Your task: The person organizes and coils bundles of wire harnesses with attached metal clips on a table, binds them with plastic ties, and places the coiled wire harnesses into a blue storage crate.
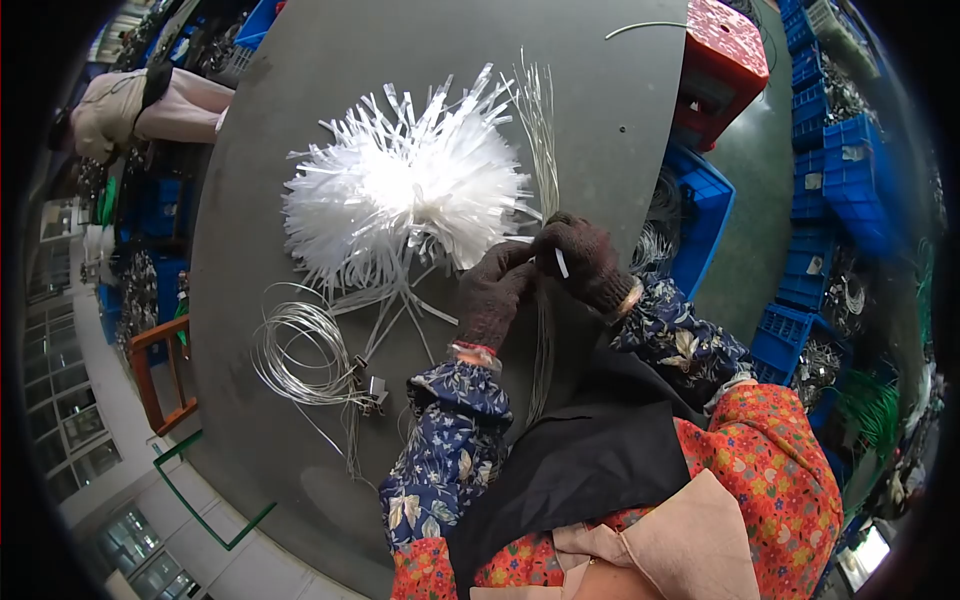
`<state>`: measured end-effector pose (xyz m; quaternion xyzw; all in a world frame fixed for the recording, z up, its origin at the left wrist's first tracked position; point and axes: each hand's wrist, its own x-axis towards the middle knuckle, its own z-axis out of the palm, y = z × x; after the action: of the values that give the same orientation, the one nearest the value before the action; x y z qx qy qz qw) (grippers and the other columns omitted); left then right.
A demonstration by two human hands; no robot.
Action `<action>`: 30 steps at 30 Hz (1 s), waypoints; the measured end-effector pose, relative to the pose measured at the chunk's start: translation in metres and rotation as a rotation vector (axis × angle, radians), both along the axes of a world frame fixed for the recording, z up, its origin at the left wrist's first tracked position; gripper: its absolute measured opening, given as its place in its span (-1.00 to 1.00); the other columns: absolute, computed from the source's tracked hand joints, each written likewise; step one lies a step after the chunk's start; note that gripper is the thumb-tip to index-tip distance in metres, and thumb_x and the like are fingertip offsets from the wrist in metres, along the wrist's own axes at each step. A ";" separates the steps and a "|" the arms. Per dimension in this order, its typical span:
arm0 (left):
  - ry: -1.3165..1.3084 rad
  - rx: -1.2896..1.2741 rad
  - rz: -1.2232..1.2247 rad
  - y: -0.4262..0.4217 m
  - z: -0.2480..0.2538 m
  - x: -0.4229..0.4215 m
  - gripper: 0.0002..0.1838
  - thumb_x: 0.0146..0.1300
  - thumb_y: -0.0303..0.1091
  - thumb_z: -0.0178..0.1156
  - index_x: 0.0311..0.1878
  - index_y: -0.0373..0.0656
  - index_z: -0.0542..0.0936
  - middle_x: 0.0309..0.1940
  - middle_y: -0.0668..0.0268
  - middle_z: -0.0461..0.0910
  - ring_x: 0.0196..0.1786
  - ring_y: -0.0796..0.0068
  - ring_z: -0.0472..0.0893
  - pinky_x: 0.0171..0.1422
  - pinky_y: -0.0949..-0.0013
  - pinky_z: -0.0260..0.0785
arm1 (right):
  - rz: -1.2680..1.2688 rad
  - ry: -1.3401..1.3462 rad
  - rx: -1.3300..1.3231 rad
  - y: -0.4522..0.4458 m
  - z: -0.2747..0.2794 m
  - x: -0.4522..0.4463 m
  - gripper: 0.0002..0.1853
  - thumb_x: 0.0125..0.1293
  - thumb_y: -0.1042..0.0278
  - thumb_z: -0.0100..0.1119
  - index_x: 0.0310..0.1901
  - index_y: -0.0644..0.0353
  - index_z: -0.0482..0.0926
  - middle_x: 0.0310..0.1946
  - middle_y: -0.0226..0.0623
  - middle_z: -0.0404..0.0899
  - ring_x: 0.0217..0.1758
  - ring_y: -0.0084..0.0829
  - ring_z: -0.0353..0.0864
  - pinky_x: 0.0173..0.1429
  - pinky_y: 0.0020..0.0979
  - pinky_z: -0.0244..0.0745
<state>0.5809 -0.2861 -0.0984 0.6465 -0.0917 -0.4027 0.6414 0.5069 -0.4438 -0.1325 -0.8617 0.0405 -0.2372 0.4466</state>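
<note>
My left hand, in a dark knitted glove, is closed, its fingertips pinched together against my right hand; what lies between them is hidden. My right hand, gloved alike, is closed too, and a short white plastic strip sticks out of its fingers. A long bundle of thin metal wires lies on the table and passes beneath both hands towards my lap. Just beyond my left hand spreads a big fanned heap of white plastic strips, some ends reaching close to the fingers.
Left of my left arm lies a coil of wire beside a small metal piece on the dark table. A red stool and a blue crate of wire stand at the right edge. Another person is at far left.
</note>
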 end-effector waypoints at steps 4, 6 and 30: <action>-0.114 0.176 -0.017 -0.003 -0.002 0.003 -0.87 0.31 -0.45 0.27 -0.13 -0.27 0.66 -0.34 0.32 0.68 -0.25 0.66 0.60 -0.21 0.52 0.47 | 0.063 0.013 -0.081 -0.008 -0.002 -0.002 -0.84 0.04 0.45 0.35 -0.33 0.05 0.57 -0.40 -0.28 0.59 -0.33 -0.20 0.63 -0.27 -0.25 0.53; -0.143 0.161 -0.004 -0.001 -0.014 0.004 -0.89 0.30 -0.46 0.25 -0.16 -0.28 0.66 -0.40 0.33 0.67 -0.26 0.66 0.59 -0.21 0.52 0.46 | 0.105 0.030 -0.125 -0.010 -0.004 -0.007 -0.86 0.06 0.40 0.35 -0.34 0.03 0.58 -0.41 -0.29 0.60 -0.33 -0.20 0.64 -0.25 -0.23 0.53; -1.223 1.208 0.754 0.216 0.103 -0.224 -0.25 0.19 0.23 0.30 0.12 -0.33 0.51 -0.07 0.09 0.56 -0.06 0.11 0.60 0.10 0.15 0.45 | 0.343 0.226 0.729 0.091 0.117 0.020 -0.71 0.36 0.16 0.21 -0.24 0.28 0.61 -0.50 -0.47 0.51 -0.50 -0.66 0.40 -0.46 -0.56 0.25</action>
<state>0.3570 -0.0700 0.0044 0.9564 0.0271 0.2622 0.1256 0.5265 -0.3526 -0.0153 -0.6621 0.0265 -0.0333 0.7482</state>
